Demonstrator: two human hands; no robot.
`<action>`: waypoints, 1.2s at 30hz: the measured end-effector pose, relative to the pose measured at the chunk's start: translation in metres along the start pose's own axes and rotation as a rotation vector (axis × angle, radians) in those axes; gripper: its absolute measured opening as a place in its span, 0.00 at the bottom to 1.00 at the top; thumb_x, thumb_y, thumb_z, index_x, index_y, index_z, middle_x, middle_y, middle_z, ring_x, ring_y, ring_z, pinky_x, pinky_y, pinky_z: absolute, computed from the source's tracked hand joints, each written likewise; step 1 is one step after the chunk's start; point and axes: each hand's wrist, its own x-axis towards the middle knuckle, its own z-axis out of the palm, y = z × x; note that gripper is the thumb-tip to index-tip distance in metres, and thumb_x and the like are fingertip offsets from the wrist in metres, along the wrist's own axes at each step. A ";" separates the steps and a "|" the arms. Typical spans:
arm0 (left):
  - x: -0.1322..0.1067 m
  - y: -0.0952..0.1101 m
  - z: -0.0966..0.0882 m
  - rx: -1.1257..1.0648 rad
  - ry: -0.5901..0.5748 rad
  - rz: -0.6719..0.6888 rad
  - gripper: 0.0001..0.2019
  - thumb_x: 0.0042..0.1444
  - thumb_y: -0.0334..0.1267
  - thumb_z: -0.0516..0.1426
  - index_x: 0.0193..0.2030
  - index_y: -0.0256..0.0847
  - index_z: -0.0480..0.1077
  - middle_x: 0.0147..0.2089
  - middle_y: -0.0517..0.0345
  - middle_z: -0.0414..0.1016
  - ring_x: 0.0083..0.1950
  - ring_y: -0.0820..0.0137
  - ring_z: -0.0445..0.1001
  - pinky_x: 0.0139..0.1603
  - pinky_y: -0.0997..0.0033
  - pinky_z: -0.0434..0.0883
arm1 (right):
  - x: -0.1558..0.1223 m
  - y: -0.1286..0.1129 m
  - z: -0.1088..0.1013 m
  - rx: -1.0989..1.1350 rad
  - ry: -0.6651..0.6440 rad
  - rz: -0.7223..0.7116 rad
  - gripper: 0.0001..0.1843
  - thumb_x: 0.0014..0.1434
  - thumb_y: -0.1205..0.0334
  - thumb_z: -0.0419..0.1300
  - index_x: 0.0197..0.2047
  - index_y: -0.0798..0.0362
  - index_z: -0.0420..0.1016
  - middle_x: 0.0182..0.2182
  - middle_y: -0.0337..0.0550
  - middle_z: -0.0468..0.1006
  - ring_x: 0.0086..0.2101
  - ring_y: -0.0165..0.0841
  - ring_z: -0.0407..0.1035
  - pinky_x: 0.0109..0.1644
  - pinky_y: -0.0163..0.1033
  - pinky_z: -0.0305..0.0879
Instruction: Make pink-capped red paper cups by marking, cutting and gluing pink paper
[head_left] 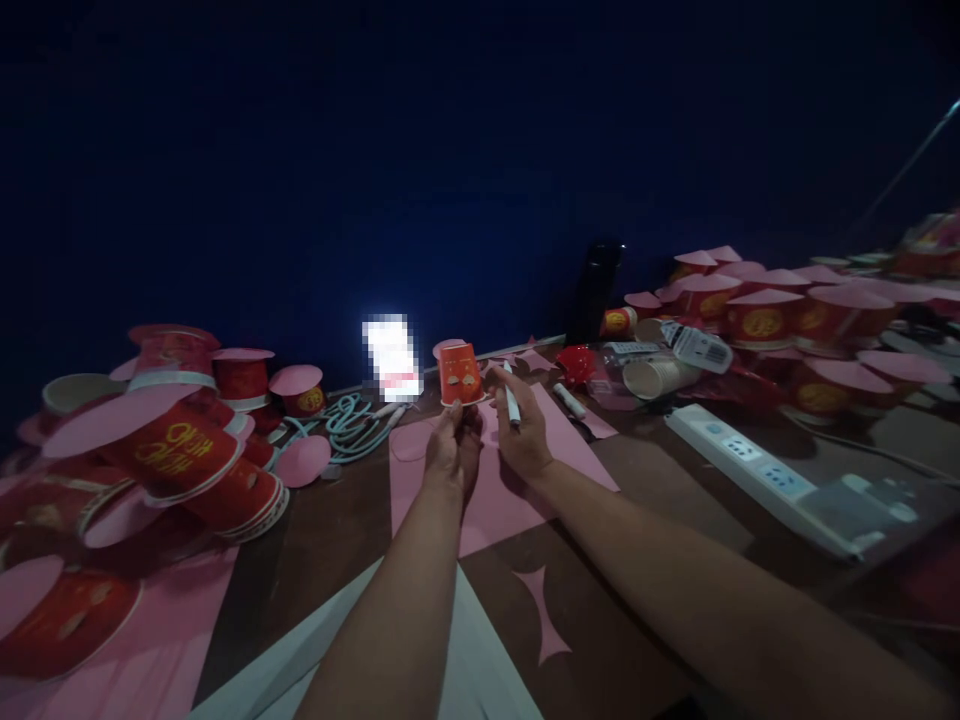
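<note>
My left hand (452, 447) grips a red paper cup (460, 375) low at its rim. The cup stands upside down above a pink paper sheet (499, 500), and a pink paper disc (448, 348) shows behind its top. Just right of the cup, my right hand (523, 425) is closed around a white pen (511, 398), a marker by its look, held near vertical. Whether the pen touches the cup I cannot tell. A round outline is visible on the sheet beside my left hand.
Red cups with pink discs (184, 440) crowd the left; more cups (765, 318) fill the right back. A lit phone (392, 358), coiled cable (352, 430), white cylinder (570, 401), stacked cups in plastic (660, 378), power strip (757, 470) and paper scrap (544, 615) lie around.
</note>
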 end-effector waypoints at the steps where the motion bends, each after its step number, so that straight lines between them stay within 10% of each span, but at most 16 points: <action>1: -0.001 0.000 0.000 0.008 -0.001 0.009 0.03 0.56 0.25 0.57 0.36 0.33 0.71 0.31 0.57 0.75 0.29 0.78 0.74 0.35 0.79 0.72 | 0.001 -0.003 -0.001 0.008 0.014 0.005 0.19 0.66 0.58 0.50 0.59 0.46 0.65 0.53 0.48 0.72 0.50 0.37 0.69 0.54 0.49 0.67; 13: -0.019 0.011 0.015 0.098 -0.063 0.166 0.03 0.52 0.28 0.61 0.31 0.36 0.71 0.28 0.60 0.74 0.29 0.78 0.73 0.35 0.79 0.71 | 0.059 -0.061 -0.041 0.320 0.136 0.368 0.15 0.60 0.53 0.56 0.48 0.50 0.70 0.30 0.38 0.75 0.25 0.25 0.69 0.24 0.29 0.64; 22: -0.064 0.096 0.078 0.172 -0.108 0.308 0.07 0.58 0.26 0.55 0.30 0.35 0.70 0.27 0.61 0.74 0.29 0.80 0.74 0.34 0.83 0.73 | 0.002 -0.040 -0.067 0.231 -0.104 0.367 0.16 0.61 0.50 0.54 0.47 0.51 0.70 0.29 0.40 0.77 0.28 0.30 0.72 0.28 0.34 0.69; 28: -0.095 0.107 0.018 0.287 0.144 0.177 0.08 0.57 0.23 0.54 0.29 0.34 0.70 0.27 0.59 0.74 0.28 0.79 0.75 0.31 0.83 0.74 | -0.019 -0.044 -0.053 -0.022 -0.508 0.173 0.12 0.61 0.58 0.56 0.48 0.47 0.72 0.43 0.43 0.78 0.43 0.37 0.73 0.50 0.47 0.69; 36: -0.089 0.080 -0.040 0.433 0.046 0.044 0.05 0.51 0.31 0.62 0.34 0.35 0.71 0.29 0.58 0.76 0.28 0.78 0.75 0.32 0.81 0.74 | -0.007 -0.067 0.014 0.332 -0.174 0.364 0.24 0.59 0.50 0.57 0.57 0.47 0.61 0.47 0.44 0.73 0.46 0.35 0.70 0.50 0.43 0.69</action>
